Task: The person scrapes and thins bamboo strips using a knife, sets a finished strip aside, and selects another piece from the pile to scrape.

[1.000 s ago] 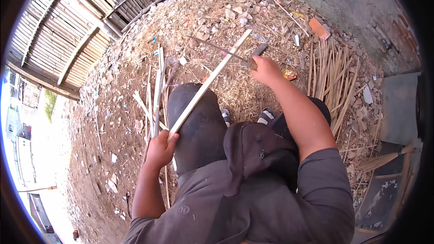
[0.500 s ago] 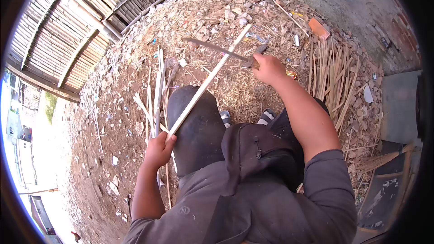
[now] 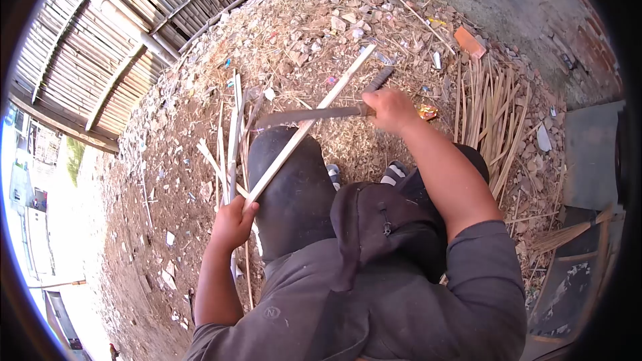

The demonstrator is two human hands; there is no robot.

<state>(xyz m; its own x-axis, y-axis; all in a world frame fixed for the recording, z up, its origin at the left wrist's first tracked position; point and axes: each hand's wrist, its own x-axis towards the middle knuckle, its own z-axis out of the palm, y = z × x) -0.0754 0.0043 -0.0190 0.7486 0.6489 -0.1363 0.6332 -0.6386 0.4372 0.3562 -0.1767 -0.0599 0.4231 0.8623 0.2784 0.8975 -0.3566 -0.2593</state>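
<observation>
My left hand (image 3: pixel 234 224) is closed round the lower end of a long pale wooden strip (image 3: pixel 314 117), which slants up and to the right across my left knee. In my right hand (image 3: pixel 391 110) is the handle of a long knife (image 3: pixel 311 114); its blade points left and crosses the strip around the middle. Whether blade and strip touch, I cannot tell. Several more strips (image 3: pixel 233 134) lie on the ground just beyond my left hand. A dark, ridged object (image 3: pixel 380 78) lies just above my right hand.
Many split strips (image 3: pixel 491 113) are heaped at the right, below an orange brick (image 3: pixel 470 42). Rubble and straw cover the ground. A bamboo fence (image 3: pixel 100 53) stands upper left, a wall (image 3: pixel 535 20) upper right, and a broom (image 3: pixel 568 232) lies at far right.
The knife has come down along the strip towards my knee, its blade turning from slanted to nearly level. My left hand still holds the strip, whose far end has shifted slightly.
</observation>
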